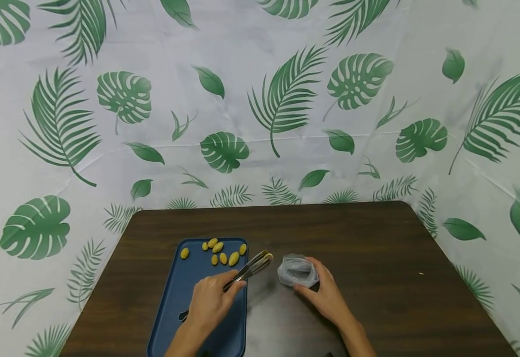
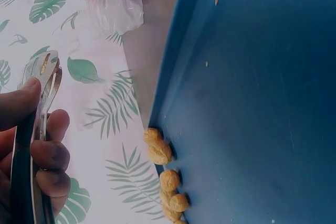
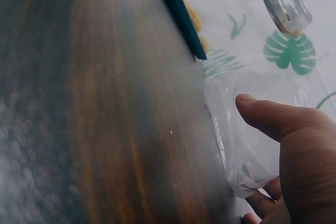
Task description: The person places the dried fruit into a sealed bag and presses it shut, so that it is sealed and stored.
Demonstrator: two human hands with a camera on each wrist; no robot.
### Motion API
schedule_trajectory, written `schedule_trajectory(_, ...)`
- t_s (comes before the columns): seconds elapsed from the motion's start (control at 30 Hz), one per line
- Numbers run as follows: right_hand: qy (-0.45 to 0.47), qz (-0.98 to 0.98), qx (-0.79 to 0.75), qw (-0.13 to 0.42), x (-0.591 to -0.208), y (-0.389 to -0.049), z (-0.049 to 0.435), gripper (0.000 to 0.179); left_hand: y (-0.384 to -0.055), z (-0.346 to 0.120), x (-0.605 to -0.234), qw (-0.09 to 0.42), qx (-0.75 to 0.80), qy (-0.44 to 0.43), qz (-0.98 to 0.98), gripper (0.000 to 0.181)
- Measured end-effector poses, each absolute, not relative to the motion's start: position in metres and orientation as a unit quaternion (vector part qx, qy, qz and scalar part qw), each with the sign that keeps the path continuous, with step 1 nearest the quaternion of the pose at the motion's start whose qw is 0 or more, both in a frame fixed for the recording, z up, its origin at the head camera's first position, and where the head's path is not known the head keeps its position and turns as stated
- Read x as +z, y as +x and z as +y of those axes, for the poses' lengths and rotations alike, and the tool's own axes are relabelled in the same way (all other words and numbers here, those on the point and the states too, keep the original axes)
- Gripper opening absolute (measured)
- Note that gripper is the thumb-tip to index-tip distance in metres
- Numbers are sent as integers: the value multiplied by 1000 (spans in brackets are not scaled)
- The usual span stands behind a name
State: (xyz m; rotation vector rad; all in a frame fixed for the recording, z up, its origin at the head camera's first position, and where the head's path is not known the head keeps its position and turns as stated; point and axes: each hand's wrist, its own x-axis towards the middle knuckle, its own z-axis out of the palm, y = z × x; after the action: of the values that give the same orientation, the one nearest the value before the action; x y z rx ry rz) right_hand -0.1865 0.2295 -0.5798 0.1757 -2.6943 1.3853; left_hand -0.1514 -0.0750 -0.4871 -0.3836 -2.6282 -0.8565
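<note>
My left hand [image 1: 212, 300] grips a pair of metal tongs [image 1: 255, 265] with dark handles, above the right edge of the blue tray [image 1: 197, 297]. A bit of yellow shows at the tongs' tip, mostly hidden by the metal. The tongs point toward a clear plastic bag [image 1: 286, 280], whose mouth is spread wide. My right hand [image 1: 326, 292] holds the bag by its right side, thumb [image 3: 262, 114] at the near side and fingers behind. Several yellowish-brown, peanut-like pieces [image 2: 160, 153] lie at the tray's far end.
Tray and bag are on a dark wooden table [image 1: 375, 248]. Small crumbs [image 2: 207, 64] dot the tray, and a pale fleck [image 1: 421, 273] lies on the table at right. A leaf-patterned white cloth [image 1: 242, 109] hangs behind the table.
</note>
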Motion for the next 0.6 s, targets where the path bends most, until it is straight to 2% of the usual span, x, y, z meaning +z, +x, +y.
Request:
schedule_trajectory(0.33,72,-884,457,67,-576,-187,231,79,-153,-62,-487,165,-292,-157,-929,33)
schedule_trajectory(0.6,61,-887,456,43,-576,-187,233,82,-156,-49,-486,150,-287,-169,-931,33)
